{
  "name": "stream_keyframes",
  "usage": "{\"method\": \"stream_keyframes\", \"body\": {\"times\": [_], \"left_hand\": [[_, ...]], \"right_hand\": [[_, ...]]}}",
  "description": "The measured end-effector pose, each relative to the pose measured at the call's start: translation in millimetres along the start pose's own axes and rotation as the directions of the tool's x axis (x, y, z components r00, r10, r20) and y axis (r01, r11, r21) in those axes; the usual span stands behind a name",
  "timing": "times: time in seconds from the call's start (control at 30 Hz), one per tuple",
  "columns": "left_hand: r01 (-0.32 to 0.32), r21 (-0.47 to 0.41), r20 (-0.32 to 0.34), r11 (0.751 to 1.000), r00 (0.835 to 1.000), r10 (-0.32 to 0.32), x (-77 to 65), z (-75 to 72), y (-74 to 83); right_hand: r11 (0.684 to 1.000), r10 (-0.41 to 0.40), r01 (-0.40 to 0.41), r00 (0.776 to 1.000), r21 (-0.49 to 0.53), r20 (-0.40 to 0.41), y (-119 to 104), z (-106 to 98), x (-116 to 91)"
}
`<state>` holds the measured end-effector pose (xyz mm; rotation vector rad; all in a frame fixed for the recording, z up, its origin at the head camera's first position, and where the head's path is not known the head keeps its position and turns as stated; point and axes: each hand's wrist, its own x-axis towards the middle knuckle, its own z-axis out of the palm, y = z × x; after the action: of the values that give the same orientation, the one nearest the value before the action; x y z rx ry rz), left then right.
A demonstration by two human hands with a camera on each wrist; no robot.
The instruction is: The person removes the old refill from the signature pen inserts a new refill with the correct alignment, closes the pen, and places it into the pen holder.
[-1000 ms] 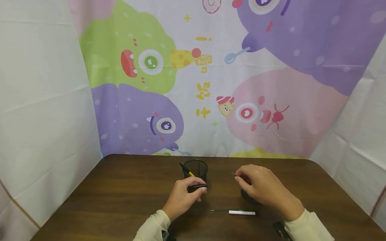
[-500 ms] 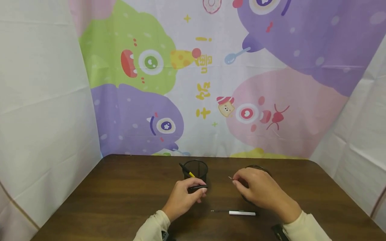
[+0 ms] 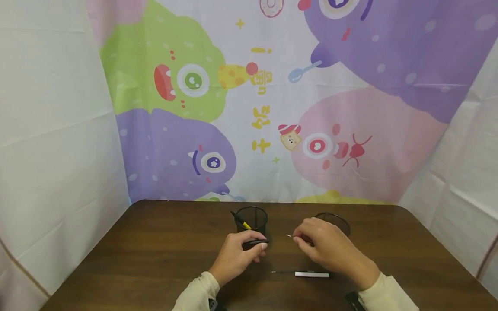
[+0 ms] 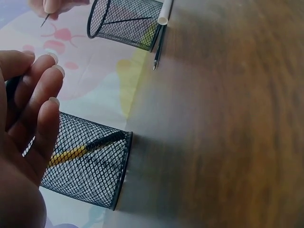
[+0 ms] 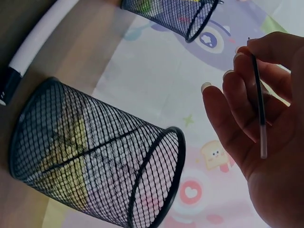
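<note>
My left hand [image 3: 236,255] pinches a slim black pen barrel [image 3: 254,242] between thumb and fingers, pointing toward the right. In my right hand [image 3: 330,250] is a thin pen refill [image 5: 260,95], dark along most of its length with a clear end, pinched near its tip. The refill's tip points left, a short gap away from the black barrel. Behind the left hand stands a black mesh pen holder [image 4: 97,178] with a yellow and black pen [image 3: 242,220] leaning in it. A second mesh pen holder [image 5: 95,152] stands behind the right hand, partly hidden by it in the head view.
On the brown table [image 3: 163,255], in front of the hands, lie a white pen tube [image 3: 312,274] and a dark refill [image 3: 283,272] to its left. A printed cloth [image 3: 249,172] hangs at the table's back edge, with white cloth at both sides.
My right hand has moved left with the refill, closer to the black barrel, uncovering the rim of the right pen holder. The left hand has stayed nearly still.
</note>
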<state>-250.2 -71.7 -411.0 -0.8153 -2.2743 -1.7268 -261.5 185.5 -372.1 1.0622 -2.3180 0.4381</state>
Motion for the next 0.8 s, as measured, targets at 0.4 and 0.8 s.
{"method": "stream_keyframes", "body": {"times": [0.4,0.8], "left_hand": [[-0.016,-0.009,0.021,1.000,1.000,0.017,-1.5,1.3,-0.5],[-0.041,-0.009,0.064,0.999,0.997,0.042,-0.4,0.1,-5.8]], "right_hand": [[0.998,-0.032,0.031,0.999,0.054,0.026,-7.7,10.8,-3.6],[0.992,-0.104,0.104,0.995,0.065,-0.003,-16.8,21.9,-1.1]]}}
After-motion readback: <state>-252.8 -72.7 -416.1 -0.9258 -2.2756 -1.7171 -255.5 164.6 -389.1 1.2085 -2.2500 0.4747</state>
